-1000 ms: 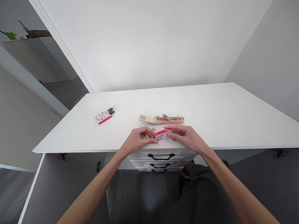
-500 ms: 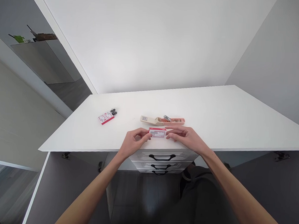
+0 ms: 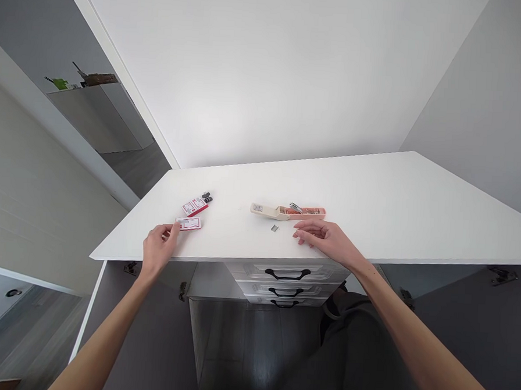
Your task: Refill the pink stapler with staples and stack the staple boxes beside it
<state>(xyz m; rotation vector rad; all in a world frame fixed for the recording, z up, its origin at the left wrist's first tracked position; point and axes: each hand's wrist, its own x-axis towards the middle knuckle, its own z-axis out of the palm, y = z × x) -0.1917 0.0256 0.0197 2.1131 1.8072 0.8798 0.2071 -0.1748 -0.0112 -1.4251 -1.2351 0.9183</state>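
Observation:
My left hand [image 3: 159, 245] is closed on the left end of a small red-and-white box [image 3: 190, 223], which rests on or just over the white desktop. A second red-and-white box [image 3: 194, 206] lies slanted just behind it, with small black objects [image 3: 207, 197] at its far corner. My right hand [image 3: 319, 239] hovers near the front edge, fingers curved and apart, holding nothing. Just behind it lies a long pink case [image 3: 309, 213], its cream lid [image 3: 265, 210] swung out to the left. A small silver metal piece [image 3: 275, 228] lies in front of the lid.
The white desktop [image 3: 374, 195] runs wide to the right. Below its front edge are drawers with black handles [image 3: 288, 274] and open dark cabinet doors [image 3: 144, 328]. A white wall [image 3: 293, 74] stands behind, and a mirror [image 3: 111, 114] at the left.
My left hand has carried the box leftward, away from my right hand, to beside the second box. The silver metal piece now shows on the desktop. My right hand stays near its place.

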